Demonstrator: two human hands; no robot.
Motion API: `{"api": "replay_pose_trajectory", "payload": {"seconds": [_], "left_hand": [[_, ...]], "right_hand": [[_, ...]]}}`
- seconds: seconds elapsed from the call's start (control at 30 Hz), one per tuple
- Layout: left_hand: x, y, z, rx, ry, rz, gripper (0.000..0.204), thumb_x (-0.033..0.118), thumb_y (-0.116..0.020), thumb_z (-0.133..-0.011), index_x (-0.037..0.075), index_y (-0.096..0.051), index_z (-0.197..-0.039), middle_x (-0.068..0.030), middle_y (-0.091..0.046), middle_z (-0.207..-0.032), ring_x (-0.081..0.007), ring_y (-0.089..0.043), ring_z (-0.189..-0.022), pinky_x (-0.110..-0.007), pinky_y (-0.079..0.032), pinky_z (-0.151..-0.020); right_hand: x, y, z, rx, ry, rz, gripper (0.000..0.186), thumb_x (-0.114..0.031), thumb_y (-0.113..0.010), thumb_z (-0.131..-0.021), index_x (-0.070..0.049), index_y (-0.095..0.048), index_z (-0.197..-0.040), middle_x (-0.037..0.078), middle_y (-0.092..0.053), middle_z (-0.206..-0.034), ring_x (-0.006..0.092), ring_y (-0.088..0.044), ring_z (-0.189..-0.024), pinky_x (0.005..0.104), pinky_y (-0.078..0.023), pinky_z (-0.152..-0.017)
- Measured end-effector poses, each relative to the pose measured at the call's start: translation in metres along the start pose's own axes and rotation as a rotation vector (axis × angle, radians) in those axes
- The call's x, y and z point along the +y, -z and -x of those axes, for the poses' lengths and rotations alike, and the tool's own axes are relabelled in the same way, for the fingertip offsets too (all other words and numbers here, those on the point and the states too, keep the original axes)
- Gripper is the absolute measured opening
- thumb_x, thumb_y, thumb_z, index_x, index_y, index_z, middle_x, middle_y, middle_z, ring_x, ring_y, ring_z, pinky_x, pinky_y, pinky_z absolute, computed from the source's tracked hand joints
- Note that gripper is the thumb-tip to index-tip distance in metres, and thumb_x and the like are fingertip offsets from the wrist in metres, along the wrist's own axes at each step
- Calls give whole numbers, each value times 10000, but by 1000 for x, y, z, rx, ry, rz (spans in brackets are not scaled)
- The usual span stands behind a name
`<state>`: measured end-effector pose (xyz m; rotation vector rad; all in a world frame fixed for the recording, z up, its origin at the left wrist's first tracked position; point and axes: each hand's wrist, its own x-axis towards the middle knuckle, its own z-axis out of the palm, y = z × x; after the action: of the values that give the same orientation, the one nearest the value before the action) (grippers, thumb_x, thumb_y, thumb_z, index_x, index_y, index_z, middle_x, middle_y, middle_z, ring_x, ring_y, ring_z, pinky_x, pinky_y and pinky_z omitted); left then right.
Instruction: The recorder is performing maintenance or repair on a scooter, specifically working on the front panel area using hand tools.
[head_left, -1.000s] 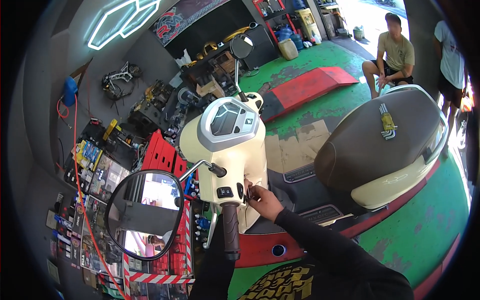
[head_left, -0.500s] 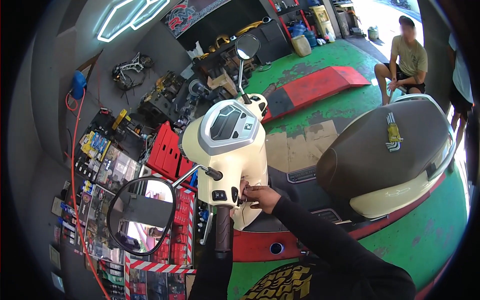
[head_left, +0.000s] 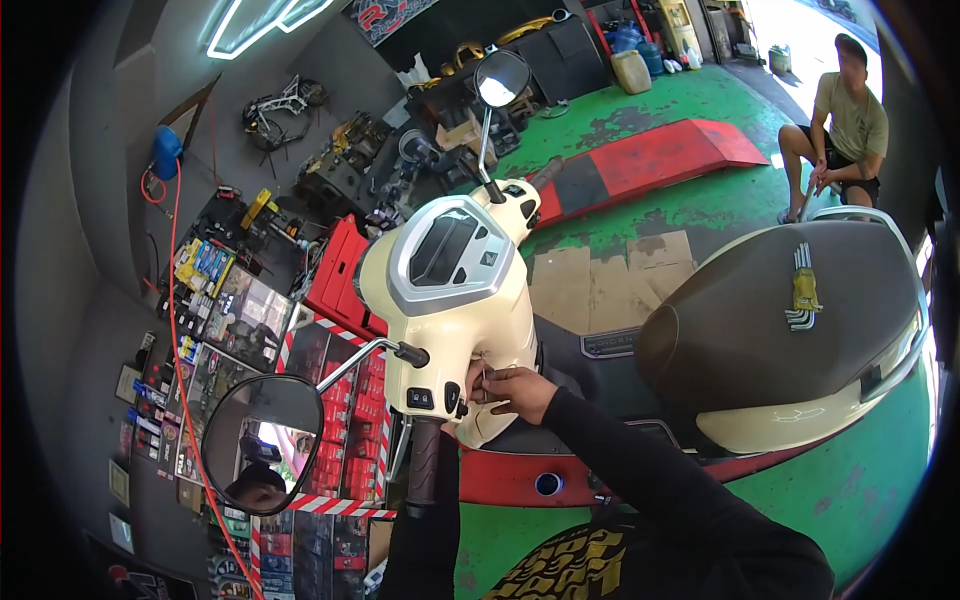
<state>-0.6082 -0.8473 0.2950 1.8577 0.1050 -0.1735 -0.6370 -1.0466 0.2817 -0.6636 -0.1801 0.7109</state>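
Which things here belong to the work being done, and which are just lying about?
In the work:
- cream scooter
- right hand, at the scooter's body near the left grip
- probably the hex keys on the seat

Seemingly just about:
- red ramp
- flattened cardboard
- pale jug

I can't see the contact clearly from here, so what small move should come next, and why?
Probably steady the right hand lightly against the cream panel: it works close beside it, near the handlebar cover and the left hand, which is mostly hidden, and anything it pinches is too small to identify.
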Motion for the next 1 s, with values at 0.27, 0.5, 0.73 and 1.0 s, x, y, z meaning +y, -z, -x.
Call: {"api": "replay_pose_trajectory", "payload": {"seconds": [0.27, 0.5, 0.73, 1.0], "left_hand": [[39, -42, 17, 199, -392, -277, 254, 167, -696, -859, -16, -655, -1030, -97, -641, -815, -195, -605, -712, -254, -497, -604], [53, -61, 24, 129, -20, 111, 242, 210, -645, -918, 10, -648, -1055, -85, -644, -839, -175, -594, -720, -262, -488, -628], [10, -47, 14, 226, -68, 25, 239, 244, -623, -940, 34, -622, -1054, -80, -646, -880, -175, -597, -749, -275, -487, -653], [45, -83, 29, 309, 39, 172, 217, 252, -566, -967, 49, -571, -1042, -91, -641, -888, -191, -619, -768, -278, -496, -713]], "right_hand": [[-4, 8, 2, 128, -27, 152, 232, -210, -622, -948, -26, -636, -1089, 73, -664, -920, 171, -621, -836, 319, -505, -753], [-14, 21, 7, 63, -82, 152, 233, -216, -634, -934, -28, -629, -1071, 61, -657, -885, 156, -615, -837, 313, -501, -736], [-5, 16, 7, 109, 7, 386, 200, -221, -616, -925, -42, -648, -1006, 45, -654, -810, 132, -597, -748, 263, -448, -631], [-14, 9, 26, 107, -20, 338, 184, -195, -569, -936, -21, -624, -959, 68, -667, -781, 152, -604, -592, 246, -447, -476]]}}
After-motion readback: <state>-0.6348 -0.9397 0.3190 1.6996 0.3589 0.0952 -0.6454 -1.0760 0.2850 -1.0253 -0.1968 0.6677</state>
